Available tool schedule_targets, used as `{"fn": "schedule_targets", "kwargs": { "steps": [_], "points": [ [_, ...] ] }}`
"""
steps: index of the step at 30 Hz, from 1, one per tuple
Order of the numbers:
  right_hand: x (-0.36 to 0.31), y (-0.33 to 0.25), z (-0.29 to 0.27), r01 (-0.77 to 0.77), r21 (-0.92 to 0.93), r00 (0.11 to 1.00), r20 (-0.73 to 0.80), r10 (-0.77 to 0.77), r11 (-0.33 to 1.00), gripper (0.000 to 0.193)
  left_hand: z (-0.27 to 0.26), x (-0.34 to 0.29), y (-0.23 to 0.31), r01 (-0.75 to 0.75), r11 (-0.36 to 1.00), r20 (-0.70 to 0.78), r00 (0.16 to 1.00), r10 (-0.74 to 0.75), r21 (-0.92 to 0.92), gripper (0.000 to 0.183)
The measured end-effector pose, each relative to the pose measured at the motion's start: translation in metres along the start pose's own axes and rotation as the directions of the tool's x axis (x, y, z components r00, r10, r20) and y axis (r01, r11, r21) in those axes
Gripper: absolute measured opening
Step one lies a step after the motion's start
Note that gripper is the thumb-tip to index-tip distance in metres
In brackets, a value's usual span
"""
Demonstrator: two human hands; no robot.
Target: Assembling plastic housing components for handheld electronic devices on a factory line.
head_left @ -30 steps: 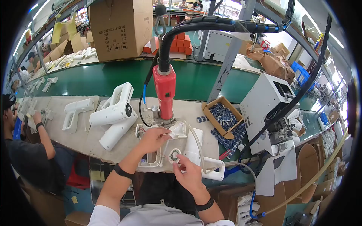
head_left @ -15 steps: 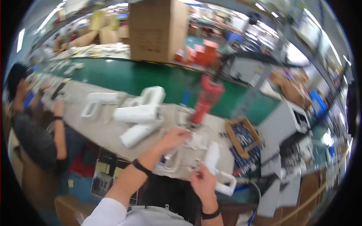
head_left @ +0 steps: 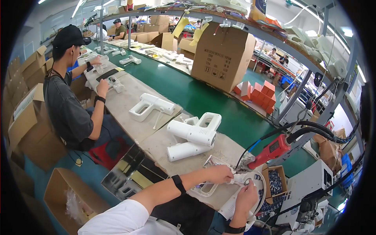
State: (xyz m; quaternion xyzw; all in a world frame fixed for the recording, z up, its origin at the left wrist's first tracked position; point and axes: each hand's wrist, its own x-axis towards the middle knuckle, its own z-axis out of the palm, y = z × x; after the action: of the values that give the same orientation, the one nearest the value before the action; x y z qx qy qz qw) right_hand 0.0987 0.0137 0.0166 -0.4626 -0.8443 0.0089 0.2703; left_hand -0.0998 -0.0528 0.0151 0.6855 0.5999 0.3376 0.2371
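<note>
Right hand (head_left: 246, 198) pinching small round board (head_left: 248, 181); left hand (head_left: 220, 174) hovering just left, fingers narrow, can't tell grip tbh. Open white housing half (head_left: 212, 190) lying left of board.

View now farther left, the co-worker (head_left: 69, 107) more fully in sight

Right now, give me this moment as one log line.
Left hand: pinching white piece | Right hand: holding small round part | Red tool: tilted | White housings: stacked on bench
</note>
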Motion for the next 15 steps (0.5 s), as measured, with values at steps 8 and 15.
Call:
{"fn": "schedule_targets", "kwargs": {
  "steps": [8, 15],
  "points": [
    [0.013, 0.004, 0.003, 0.016, -0.077, 1.000, -0.014, -0.017, 0.997, 0.028, 0.000, -0.008, 0.013, 0.037, 0.960, 0.032, 0.998, -0.048, 0.276, 0.024],
    [0.023, -0.003, 0.004, 0.020, -0.080, 1.000, 0.005, -0.019, 0.997, 0.030, 0.012, -0.006, -0.005, 0.096, 0.903, -0.172, 0.985, -0.025, 0.419, 0.061]
  ]
}}
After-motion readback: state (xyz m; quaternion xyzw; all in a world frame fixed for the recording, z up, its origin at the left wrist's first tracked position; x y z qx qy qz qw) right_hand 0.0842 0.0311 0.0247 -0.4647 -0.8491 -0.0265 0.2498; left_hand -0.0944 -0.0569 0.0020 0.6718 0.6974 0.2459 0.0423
